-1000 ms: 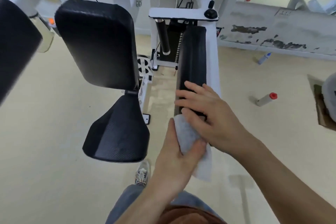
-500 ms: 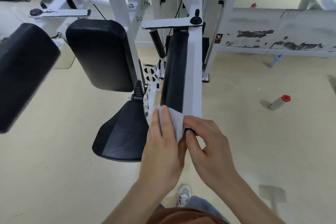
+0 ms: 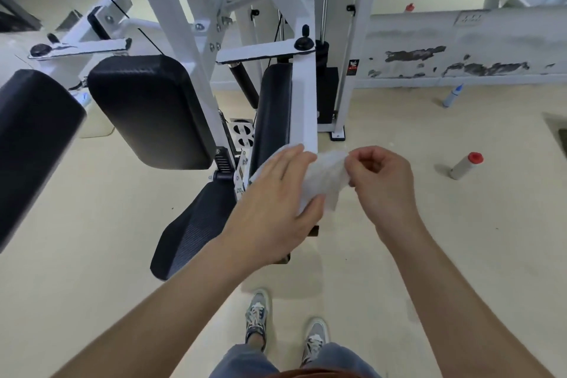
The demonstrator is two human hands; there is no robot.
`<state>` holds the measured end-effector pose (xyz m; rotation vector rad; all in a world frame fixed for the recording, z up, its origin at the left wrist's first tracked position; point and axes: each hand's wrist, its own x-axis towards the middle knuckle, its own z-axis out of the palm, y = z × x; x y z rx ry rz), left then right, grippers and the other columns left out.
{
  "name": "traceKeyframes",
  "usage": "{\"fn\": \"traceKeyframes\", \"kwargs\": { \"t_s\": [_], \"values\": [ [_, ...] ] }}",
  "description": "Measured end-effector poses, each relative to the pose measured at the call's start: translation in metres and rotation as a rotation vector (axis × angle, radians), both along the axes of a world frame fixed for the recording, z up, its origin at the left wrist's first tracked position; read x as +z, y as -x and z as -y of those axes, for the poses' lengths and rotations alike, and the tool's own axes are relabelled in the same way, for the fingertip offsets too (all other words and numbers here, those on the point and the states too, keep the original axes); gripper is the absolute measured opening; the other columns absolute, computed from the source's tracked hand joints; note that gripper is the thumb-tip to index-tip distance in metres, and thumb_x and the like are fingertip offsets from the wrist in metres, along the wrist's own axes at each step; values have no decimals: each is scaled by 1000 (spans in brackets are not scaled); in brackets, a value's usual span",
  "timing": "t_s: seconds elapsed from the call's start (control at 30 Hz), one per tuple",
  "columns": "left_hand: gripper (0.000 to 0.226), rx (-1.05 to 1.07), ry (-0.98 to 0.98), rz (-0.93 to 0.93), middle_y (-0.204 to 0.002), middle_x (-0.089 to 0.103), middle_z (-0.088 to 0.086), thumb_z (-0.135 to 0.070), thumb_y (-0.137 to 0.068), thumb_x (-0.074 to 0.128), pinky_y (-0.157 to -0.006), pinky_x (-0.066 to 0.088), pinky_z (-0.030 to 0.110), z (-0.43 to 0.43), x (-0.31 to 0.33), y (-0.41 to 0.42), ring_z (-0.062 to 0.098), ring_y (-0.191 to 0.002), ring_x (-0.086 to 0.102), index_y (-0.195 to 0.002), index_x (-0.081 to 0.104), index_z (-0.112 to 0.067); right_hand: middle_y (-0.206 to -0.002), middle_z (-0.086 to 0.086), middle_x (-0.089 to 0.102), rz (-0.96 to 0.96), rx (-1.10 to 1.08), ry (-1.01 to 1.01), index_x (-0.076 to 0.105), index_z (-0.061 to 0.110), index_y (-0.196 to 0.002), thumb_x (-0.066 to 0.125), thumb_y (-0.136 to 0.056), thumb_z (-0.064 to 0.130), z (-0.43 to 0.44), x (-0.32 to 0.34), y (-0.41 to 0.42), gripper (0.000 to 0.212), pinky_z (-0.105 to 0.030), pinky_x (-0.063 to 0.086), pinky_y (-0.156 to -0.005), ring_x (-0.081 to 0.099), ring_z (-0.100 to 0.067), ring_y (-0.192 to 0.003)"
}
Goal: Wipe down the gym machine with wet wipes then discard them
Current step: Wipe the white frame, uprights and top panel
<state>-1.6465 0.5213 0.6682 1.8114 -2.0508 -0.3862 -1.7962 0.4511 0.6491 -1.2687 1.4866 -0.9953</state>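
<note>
The person holds a wet wipe in both hands, just in front of the low end of the long black pad on the gym machine. The left hand grips it between thumb and fingers. The right hand pinches its edge with curled fingers. The wipe seems to be getting opened up, so wiping is likely not finished. Throwing it away is left to do. A small sticker is too tiny to read.

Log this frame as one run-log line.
left hand: holds wet wipe | right hand: pinches its edge | place: near end of arm pad
</note>
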Motion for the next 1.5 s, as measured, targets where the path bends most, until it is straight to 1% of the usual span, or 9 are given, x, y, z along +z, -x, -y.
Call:
{"fn": "traceKeyframes", "kwargs": {
  "t_s": [0.13, 0.27, 0.43, 0.57, 0.73, 0.97, 1.13, 1.37, 1.5],
  "values": [
    [26, -102, 27, 448, -102, 63, 14, -15, -84, 41, -99, 43, 45, -10, -8, -5, 33, -107, 55, -87, 66, -8, -102, 4, 67, -214, 88, 87, 67, 24, -101, 58, -89, 13, 6, -2, -2, 19, -26, 49, -84, 61, -10, -89],
    [28, -198, -14, 677, -70, 67, 13, -14, -76, 48, -104, 42, 56, -20, -11, 12, 32, -82, 64, -81, 73, -3, -134, -5, 54, -403, 283, 34, 49, 14, -136, 54, -95, 29, -9, -12, -23, 44, -26, 38, -93, 52, -21, -121],
    [30, -267, 14, 243, -96, 69, -5, -16, -77, 47, -111, 38, 38, -34, -10, -16, 15, -105, 59, -87, 74, -23, -131, -17, 53, -346, 396, -203, 30, 5, -134, 45, -97, 48, -6, -33, -61, 58, -37, 43, -82, 56, -35, -111],
    [28, 93, 170, -235, -109, 67, -8, -11, -82, 47, -97, 36, 10, -20, 4, -28, 4, -107, 55, -86, 75, -16, -149, -14, 37, -384, 364, -83, 6, 11, -152, 40, -101, 43, -20, -45, -62, 69, -41, 47, -92, 52, -34, -120],
    [52, 277, -46, -133, -157, 27, 0, -15, -91, 51, -113, 17, 23, 35, -12, -36, 15, -145, 20, -142, 44, -19, -147, -17, 38, -517, 383, -27, 0, 6, -153, 32, -103, 34, -45, -48, -59, 66, -33, 39, -79, 51, -35, -121],
    [66, 324, -134, -242, -164, -1, 2, -25, -97, 47, -120, 9, 31, 100, -18, -36, 13, -149, -2, -154, 15, -20, -116, -21, 62, -483, 203, -144, 21, 3, -145, 29, -104, 34, 106, -50, -105, 52, -34, 35, -71, 60, -35, -98],
    [68, 268, -109, -270, -163, -7, 1, -23, -97, 46, -122, 9, 37, 103, -26, -40, 14, -149, -7, -155, 10, -22, -155, -26, 25, -671, 226, 12, 7, -9, -150, 27, -106, 26, 183, -52, -126, 60, -42, 23, -116, 26, -35, -143],
    [68, 213, -98, -303, -162, -14, 3, -27, -97, 46, -115, -4, 21, 115, -28, -44, 14, -149, -12, -155, 10, -25, -161, -13, -17, -737, 500, -1, -20, 9, -151, 48, -100, 35, 41, -47, -80, 89, -28, 34, -109, 14, -26, -149],
    [65, 201, -89, -214, -162, -11, 11, -27, -97, 43, -113, -6, 23, 122, -26, -46, 21, -149, -10, -155, 13, -21, -161, -11, -18, -781, 492, 3, -17, 10, -152, 45, -101, 34, 32, -49, -78, 84, -27, 31, -113, 3, -23, -151]
  ]
}}
